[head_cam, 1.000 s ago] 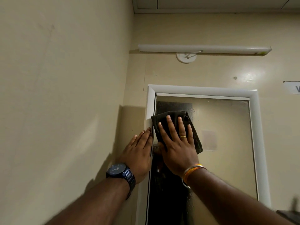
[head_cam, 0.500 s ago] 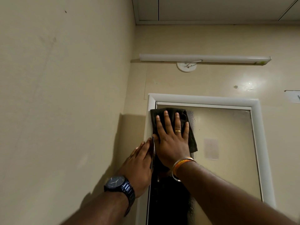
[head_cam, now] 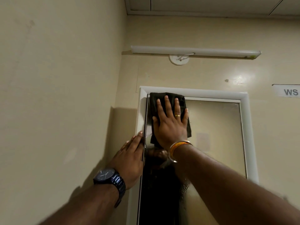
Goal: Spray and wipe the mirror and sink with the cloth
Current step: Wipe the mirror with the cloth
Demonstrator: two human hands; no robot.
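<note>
A mirror point(head_cam: 215, 130) in a white frame point(head_cam: 246, 127) hangs on the beige wall ahead. My right hand point(head_cam: 170, 122) lies flat, fingers spread, pressing a dark cloth point(head_cam: 164, 99) against the glass at the mirror's top left corner; the cloth's upper edge overlaps the frame. My left hand point(head_cam: 129, 156), with a dark watch on the wrist, rests flat and empty against the frame's left side, fingers together and pointing up. The glass looks smeared and shows droplets low down. Neither the sink nor a spray bottle is in view.
A side wall point(head_cam: 56, 95) stands close on the left, meeting the mirror wall at a corner. A white tube light point(head_cam: 194, 51) is fixed above the mirror. A paper label reading "WS" point(head_cam: 289, 91) is stuck to the wall at the right.
My right hand has slid the cloth up the glass from the upper left area to the top left corner. My left hand has stayed on the frame's left side.
</note>
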